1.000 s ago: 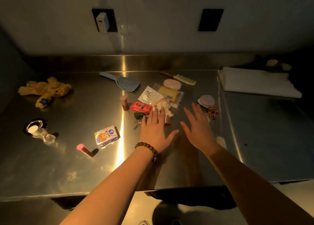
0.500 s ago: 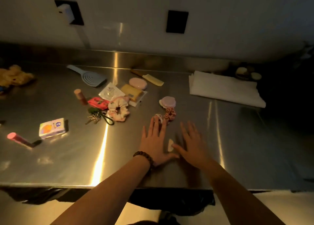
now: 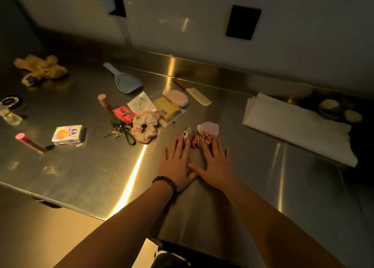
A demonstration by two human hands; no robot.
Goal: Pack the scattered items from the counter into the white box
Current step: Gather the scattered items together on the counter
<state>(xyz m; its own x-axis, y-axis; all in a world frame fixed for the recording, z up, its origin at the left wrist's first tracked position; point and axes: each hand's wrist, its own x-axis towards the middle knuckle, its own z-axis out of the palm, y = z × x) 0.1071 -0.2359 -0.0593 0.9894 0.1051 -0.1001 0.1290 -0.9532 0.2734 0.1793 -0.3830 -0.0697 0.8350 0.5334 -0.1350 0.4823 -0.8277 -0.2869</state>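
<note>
While nothing is packed yet: both hands, left hand (image 3: 177,162) and right hand (image 3: 217,163), flat, holding nothing; scrunchie (image 3: 144,127), keys (image 3: 116,132), soap (image 3: 178,98) all waiting on counter (image 3: 81,170)

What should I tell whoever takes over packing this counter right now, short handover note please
Left hand and right hand: both flat and open on the steel counter, holding nothing.
Items lie loose: red checked scrunchie at the fingertips, floral scrunchie, keys, tissue pack, brush, comb, soaps, plush toy.
Folded white thing at right, possibly the box.
Done: nothing packed. Left: everything.
</note>
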